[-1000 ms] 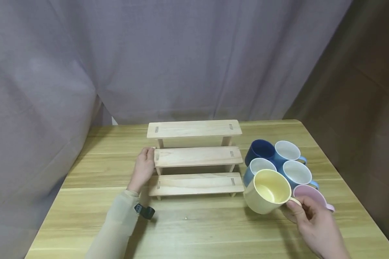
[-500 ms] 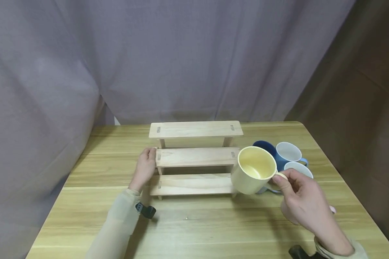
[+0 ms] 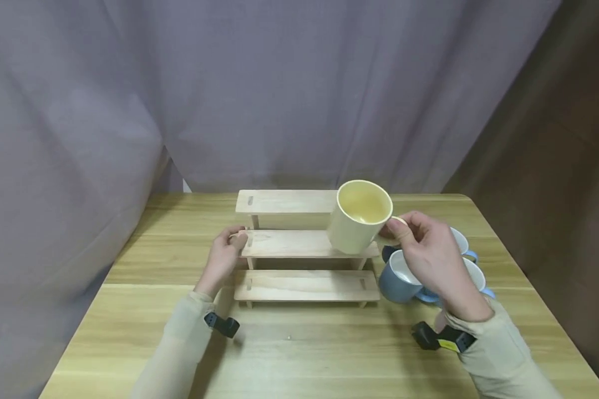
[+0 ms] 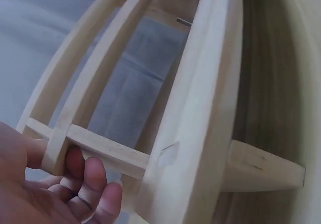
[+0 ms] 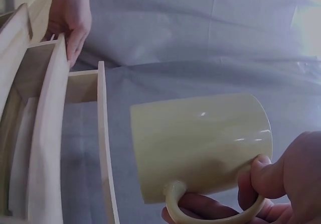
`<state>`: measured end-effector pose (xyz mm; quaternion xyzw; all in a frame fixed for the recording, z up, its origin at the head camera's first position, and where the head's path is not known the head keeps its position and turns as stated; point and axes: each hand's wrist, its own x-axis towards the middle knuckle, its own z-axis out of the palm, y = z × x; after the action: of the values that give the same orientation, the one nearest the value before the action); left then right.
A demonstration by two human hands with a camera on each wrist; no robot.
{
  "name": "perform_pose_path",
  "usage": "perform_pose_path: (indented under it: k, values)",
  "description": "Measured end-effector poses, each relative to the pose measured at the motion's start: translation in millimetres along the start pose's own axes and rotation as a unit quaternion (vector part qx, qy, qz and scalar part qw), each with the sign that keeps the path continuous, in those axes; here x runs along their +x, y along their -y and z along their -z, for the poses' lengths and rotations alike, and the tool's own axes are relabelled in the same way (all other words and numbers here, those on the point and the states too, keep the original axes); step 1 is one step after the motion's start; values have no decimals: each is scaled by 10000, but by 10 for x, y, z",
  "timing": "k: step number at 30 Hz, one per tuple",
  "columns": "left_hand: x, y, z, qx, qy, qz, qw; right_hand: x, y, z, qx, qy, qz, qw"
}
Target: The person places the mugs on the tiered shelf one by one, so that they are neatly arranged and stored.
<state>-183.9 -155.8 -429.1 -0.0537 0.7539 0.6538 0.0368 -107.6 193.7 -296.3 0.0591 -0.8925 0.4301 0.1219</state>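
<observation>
A three-step wooden shelf rack (image 3: 289, 244) stands on the table. My left hand (image 3: 222, 259) grips the left end of its middle board; in the left wrist view, the thumb and curled fingers (image 4: 94, 173) hold that board's end. My right hand (image 3: 436, 266) pinches the handle of a pale yellow mug (image 3: 350, 235), which is raised in front of the top and middle boards near their right end. In the right wrist view the mug (image 5: 200, 143) appears apart from the boards, its handle between thumb and fingers.
Right of the rack stand several mugs: a grey-blue mug (image 3: 396, 281) at the front, light blue ones (image 3: 474, 274) behind my right hand, and a mostly hidden dark blue mug (image 3: 389, 253). A grey curtain (image 3: 279, 100) hangs behind the table (image 3: 299, 354).
The yellow mug, in my right hand, has moved left, up and away from the other mugs to the rack. My left hand keeps its hold on the middle board.
</observation>
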Motion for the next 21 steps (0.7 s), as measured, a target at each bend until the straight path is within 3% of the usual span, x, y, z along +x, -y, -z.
perform_pose_path:
  k: [7, 12, 21]
  values:
    - [29, -32, 58, -579, 90, 524, 9969, 404, 156, -202, 239, 218, -40, 9995]
    - [58, 7, 57, -1142, 202, 880, 9893, 660, 207, -372, 466, 392, -16, 9981]
    - [103, 29, -31, -1438, 302, 851, 9855, 966, 273, -627, 767, 456, -339, 9954]
